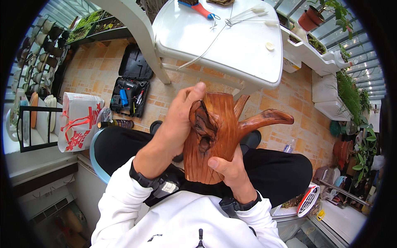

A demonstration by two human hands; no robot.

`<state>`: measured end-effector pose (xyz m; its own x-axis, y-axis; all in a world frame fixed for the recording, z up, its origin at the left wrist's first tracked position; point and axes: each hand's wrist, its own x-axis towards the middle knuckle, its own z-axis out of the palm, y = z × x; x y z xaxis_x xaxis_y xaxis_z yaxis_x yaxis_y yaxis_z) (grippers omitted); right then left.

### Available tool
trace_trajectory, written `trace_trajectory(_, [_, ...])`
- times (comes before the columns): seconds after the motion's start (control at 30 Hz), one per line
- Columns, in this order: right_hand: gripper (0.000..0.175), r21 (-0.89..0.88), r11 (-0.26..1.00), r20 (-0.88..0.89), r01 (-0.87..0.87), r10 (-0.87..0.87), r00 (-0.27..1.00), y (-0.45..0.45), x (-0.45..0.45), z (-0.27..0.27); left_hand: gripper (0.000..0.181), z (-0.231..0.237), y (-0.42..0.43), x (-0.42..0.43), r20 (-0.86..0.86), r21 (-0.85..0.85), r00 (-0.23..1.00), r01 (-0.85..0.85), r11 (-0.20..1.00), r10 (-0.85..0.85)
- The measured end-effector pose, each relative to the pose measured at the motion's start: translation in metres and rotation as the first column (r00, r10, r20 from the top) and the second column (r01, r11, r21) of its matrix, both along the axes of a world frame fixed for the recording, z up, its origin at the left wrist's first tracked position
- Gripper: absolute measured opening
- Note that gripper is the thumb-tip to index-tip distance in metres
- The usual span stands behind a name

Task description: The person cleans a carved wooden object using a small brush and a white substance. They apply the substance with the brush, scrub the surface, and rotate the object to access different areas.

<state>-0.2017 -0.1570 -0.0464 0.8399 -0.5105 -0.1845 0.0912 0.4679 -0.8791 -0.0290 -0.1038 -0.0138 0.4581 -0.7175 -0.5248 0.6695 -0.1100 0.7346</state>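
A glossy reddish-brown piece of carved trunk wood point(221, 133) is held over my lap. It has branch stubs on its right side and a dark knotted hollow on its left face. My left hand point(178, 124) grips its upper left side, the thumb pointing up past the top edge. Around the lower right side my right hand point(232, 169) is wrapped, thumb on the front face. Beyond the wood, a white chair point(248, 62) carries wire-handled brushes point(229, 22), a brush with a red and blue handle point(203, 11) and a small pale disc point(269, 46).
On the tiled floor, an open black case point(130, 83) holds a power drill point(128, 86). A white paper bag point(80, 122) with red print stands at left, beside a dark bottle point(116, 124). Planters point(332, 93) and potted plants line the right. A clear plastic bottle point(289, 146) lies near my right knee.
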Motion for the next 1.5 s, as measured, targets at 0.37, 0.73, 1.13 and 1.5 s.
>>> trace_trajectory(0.37, [0.072,0.267,0.924,0.009,0.275,-0.288,0.958,-0.011,-0.002,0.008,0.069,-0.018,0.044,-0.072,0.919,0.097,0.349,0.257,0.962,-0.185])
trace_trajectory(0.73, [0.071,0.254,0.943,0.038,0.215,-0.231,0.972,-0.007,-0.01,0.011,0.074,-0.023,0.064,-0.073,0.933,-0.03,0.347,0.324,0.946,-0.089])
trace_trajectory(1.13, [0.074,0.262,0.921,0.01,0.289,-0.302,0.953,-0.01,-0.015,0.014,0.08,-0.011,0.054,-0.07,0.492,-0.105,0.823,0.38,0.919,-0.284])
trace_trajectory(1.5, [0.07,0.382,0.902,-0.055,0.199,-0.192,0.98,-0.011,-0.01,0.01,0.065,-0.008,0.056,-0.059,-0.119,-0.147,0.976,0.164,0.975,-0.182])
